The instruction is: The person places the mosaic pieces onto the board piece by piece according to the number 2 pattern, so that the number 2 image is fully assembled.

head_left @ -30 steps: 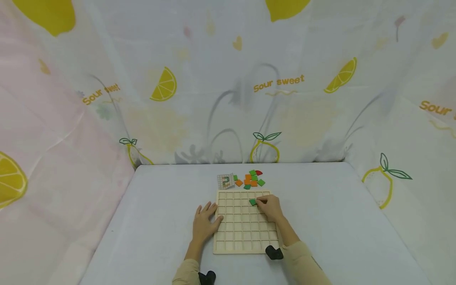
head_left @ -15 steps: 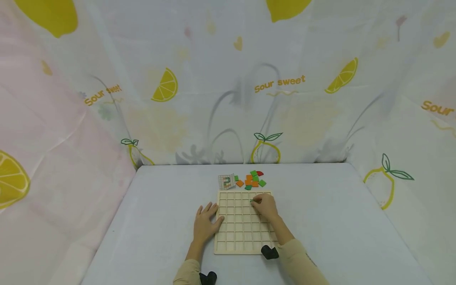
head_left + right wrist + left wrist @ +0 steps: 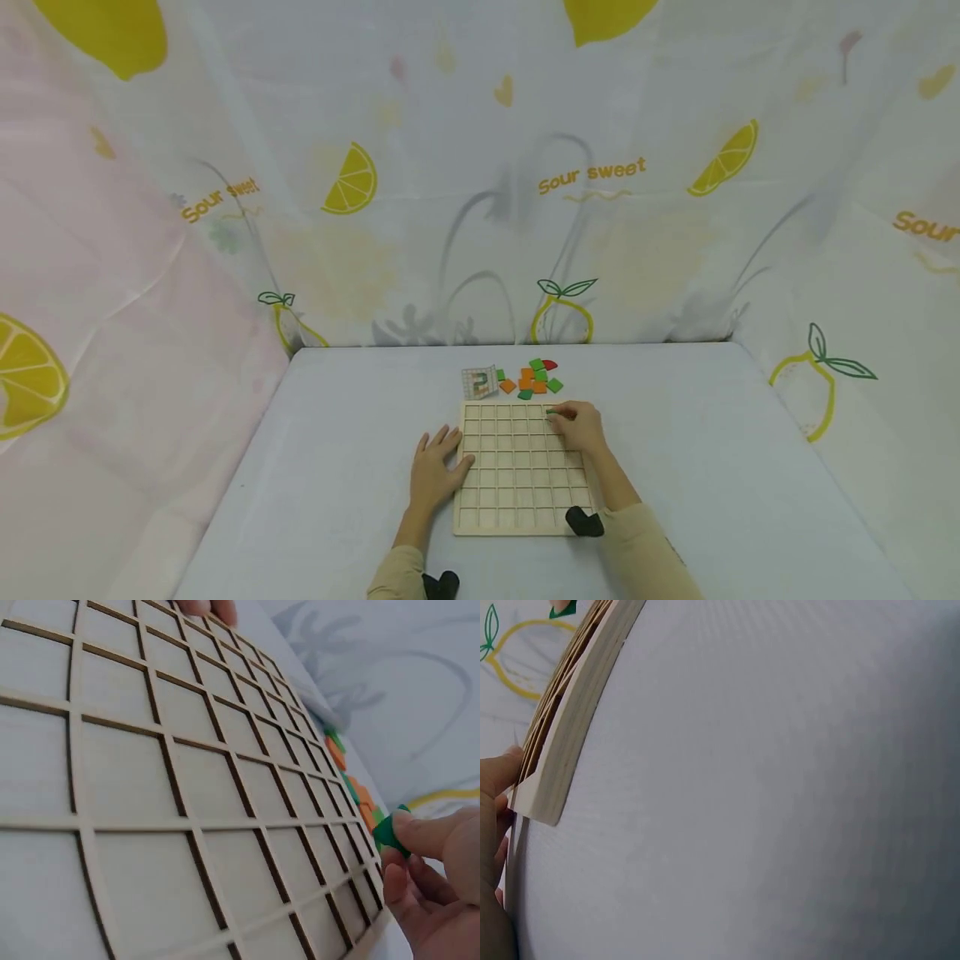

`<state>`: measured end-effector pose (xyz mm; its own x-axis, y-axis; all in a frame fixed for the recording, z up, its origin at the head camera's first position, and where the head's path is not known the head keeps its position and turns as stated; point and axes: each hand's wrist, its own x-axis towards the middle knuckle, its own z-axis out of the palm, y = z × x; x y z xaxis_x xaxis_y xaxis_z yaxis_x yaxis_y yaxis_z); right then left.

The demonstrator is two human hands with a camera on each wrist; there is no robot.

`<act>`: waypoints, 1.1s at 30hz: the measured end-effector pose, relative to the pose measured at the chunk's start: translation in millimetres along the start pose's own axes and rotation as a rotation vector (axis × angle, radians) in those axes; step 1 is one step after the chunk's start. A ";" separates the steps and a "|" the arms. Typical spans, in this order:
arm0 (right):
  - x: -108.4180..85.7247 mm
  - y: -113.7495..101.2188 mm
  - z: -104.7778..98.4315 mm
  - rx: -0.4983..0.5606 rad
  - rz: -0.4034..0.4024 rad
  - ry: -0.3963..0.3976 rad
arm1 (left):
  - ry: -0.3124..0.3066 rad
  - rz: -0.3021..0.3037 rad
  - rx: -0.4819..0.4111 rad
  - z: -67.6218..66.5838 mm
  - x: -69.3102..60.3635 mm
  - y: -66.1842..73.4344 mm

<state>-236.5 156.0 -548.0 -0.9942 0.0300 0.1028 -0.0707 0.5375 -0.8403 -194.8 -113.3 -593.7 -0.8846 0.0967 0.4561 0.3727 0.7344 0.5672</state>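
Observation:
A wooden grid board (image 3: 522,477) lies flat on the white table, its square cells bare where they show. My left hand (image 3: 437,473) rests on the board's left edge with its fingers spread. In the left wrist view the thumb (image 3: 501,772) touches the wooden rim. Over the far right part of the board, my right hand (image 3: 582,427) pinches a small green tile (image 3: 393,834) between thumb and fingers. The tile is held above the cells, and the fingers hide part of it.
Beyond the board's far edge lie several loose orange tiles (image 3: 527,377) and green tiles (image 3: 555,385), with one red piece (image 3: 551,365). A card with a printed grid pattern (image 3: 479,382) lies to their left. A lemon-print cloth (image 3: 420,250) hangs behind the table.
My right hand went left over the far cells with the green tile, then came back right and slightly farther away. My left hand has stayed at the board's edge.

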 end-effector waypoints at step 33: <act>6.6 2.7 1.2 0.098 0.042 -0.011 | -0.003 0.002 0.009 1.7 -0.8 -0.5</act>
<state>-243.4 156.6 -550.2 -0.9973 0.0414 0.0610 -0.0358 0.4511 -0.8918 -194.8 -112.6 -595.6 -0.8846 0.1004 0.4554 0.3723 0.7401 0.5600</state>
